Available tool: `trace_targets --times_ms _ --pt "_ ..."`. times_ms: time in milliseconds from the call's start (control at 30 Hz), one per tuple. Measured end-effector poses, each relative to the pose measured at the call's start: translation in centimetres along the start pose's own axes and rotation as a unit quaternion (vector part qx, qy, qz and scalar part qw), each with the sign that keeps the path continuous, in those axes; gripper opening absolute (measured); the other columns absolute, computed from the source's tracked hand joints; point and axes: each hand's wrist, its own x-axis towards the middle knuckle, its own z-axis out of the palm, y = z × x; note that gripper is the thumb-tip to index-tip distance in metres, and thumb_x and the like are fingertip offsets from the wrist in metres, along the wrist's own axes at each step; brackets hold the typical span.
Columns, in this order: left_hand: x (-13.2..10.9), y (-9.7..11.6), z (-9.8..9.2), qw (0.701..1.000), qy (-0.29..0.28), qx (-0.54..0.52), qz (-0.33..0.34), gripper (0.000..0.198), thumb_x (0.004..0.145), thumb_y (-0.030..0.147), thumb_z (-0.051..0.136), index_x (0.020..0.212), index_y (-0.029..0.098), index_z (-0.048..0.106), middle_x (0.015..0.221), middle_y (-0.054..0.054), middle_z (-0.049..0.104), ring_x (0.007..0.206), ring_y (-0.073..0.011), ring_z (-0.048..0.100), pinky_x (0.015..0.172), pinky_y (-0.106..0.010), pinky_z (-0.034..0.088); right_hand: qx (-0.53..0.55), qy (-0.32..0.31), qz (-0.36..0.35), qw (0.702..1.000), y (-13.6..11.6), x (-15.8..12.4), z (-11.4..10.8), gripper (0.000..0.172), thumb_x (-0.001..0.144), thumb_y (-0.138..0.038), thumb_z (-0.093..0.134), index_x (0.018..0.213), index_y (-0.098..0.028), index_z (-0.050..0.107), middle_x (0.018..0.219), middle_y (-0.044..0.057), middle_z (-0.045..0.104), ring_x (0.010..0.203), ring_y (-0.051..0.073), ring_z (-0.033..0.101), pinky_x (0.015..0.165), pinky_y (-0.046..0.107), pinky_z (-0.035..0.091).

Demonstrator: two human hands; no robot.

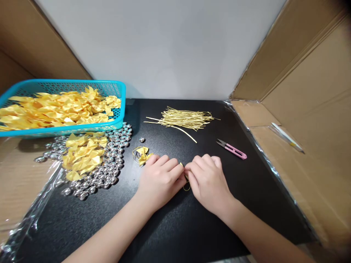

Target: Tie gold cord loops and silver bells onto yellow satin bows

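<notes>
My left hand [163,179] and my right hand [208,179] meet fingertip to fingertip just above the black table. Both are closed in a pinch around a thin gold cord [187,188], whose small loop hangs below the fingers. A bit of yellow ribbon pokes up between the hands; the rest of what they hold is hidden. Just beyond my left knuckles lie yellow ribbon bows [143,156] with a loop of cord. A single silver bell [142,140] sits slightly farther back.
Yellow bows fill a turquoise basket [124,106] at the left. Before it, more bows [85,155] lie on many silver bells [104,179]. Gold cords [186,118] are piled at the back. Pink thread snips [232,149] lie right; a white pen-like tool [287,138] rests on cardboard.
</notes>
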Motion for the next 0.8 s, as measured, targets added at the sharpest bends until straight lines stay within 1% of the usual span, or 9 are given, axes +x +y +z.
trace_targets --times_ms 100,233,333,433,500,567,667,800 --pt "0.03 0.07 0.14 1.0 -0.008 0.003 0.012 0.028 0.084 0.015 0.058 0.057 0.02 0.055 0.053 0.002 0.056 0.056 -0.0164 0.045 0.061 -0.034 0.029 -0.026 -0.056 -0.002 0.998 -0.28 0.09 0.08 0.021 0.089 -0.007 0.045 0.073 -0.019 0.055 0.074 0.006 0.059 0.071 0.021 0.043 0.065 0.036 0.024" --pt "-0.03 -0.03 0.2 0.999 -0.024 -0.003 0.025 0.027 0.084 0.014 0.058 0.058 0.02 0.055 0.055 0.002 0.056 0.057 -0.0166 0.044 0.062 -0.034 0.028 -0.01 -0.099 -0.01 0.995 -0.04 0.16 -0.02 0.02 0.087 -0.008 0.045 0.071 -0.019 0.051 0.074 0.005 0.059 0.07 0.02 0.045 0.065 0.036 0.026" --pt "-0.02 -0.06 0.16 0.999 -0.031 -0.008 0.03 0.027 0.085 0.016 0.058 0.058 0.02 0.056 0.055 0.002 0.056 0.058 -0.0168 0.044 0.062 -0.034 0.028 0.066 -0.13 0.029 0.989 0.21 0.31 -0.25 0.021 0.086 -0.009 0.044 0.068 -0.02 0.044 0.07 0.003 0.056 0.067 0.017 0.046 0.064 0.033 0.028" --pt "0.05 0.06 0.08 0.999 -0.03 -0.025 0.034 0.027 0.087 0.017 0.058 0.06 0.02 0.057 0.055 0.002 0.055 0.058 -0.0169 0.044 0.062 -0.034 0.028 0.18 -0.156 0.096 0.966 0.37 0.44 -0.4 0.027 0.082 -0.01 0.046 0.061 -0.02 0.033 0.059 -0.003 0.046 0.057 0.012 0.04 0.057 0.029 0.024" --pt "0.1 0.16 0.03 0.998 -0.029 -0.041 0.034 0.027 0.088 0.019 0.057 0.062 0.021 0.058 0.055 0.002 0.055 0.057 -0.0169 0.043 0.062 -0.034 0.028 0.244 -0.161 0.129 0.948 0.44 0.45 -0.41 0.03 0.079 -0.01 0.047 0.058 -0.02 0.028 0.054 -0.005 0.037 0.052 0.01 0.033 0.053 0.028 0.021" --pt "0.12 0.21 0.0 0.998 -0.03 -0.048 0.031 0.026 0.089 0.021 0.057 0.063 0.021 0.058 0.056 0.002 0.055 0.057 -0.017 0.043 0.062 -0.034 0.028 0.289 -0.156 0.148 0.933 0.5 0.42 -0.33 0.031 0.076 -0.01 0.046 0.056 -0.02 0.025 0.052 -0.006 0.032 0.05 0.009 0.029 0.052 0.028 0.019" --pt "0.1 0.15 -0.02 0.998 -0.03 -0.047 0.027 0.027 0.089 0.021 0.058 0.062 0.021 0.058 0.057 0.002 0.055 0.058 -0.0172 0.043 0.062 -0.034 0.027 0.332 -0.144 0.162 0.918 0.57 0.38 -0.09 0.029 0.075 -0.011 0.045 0.056 -0.02 0.024 0.052 -0.006 0.03 0.05 0.009 0.027 0.05 0.027 0.019" --pt "0.07 0.0 -0.06 0.998 -0.025 -0.048 0.028 0.028 0.089 0.021 0.057 0.062 0.021 0.057 0.057 0.002 0.054 0.057 -0.0169 0.042 0.062 -0.034 0.026 0.357 -0.135 0.161 0.91 0.62 0.38 0.24 0.027 0.074 -0.013 0.044 0.056 -0.021 0.025 0.052 -0.006 0.029 0.05 0.008 0.026 0.05 0.026 0.02"
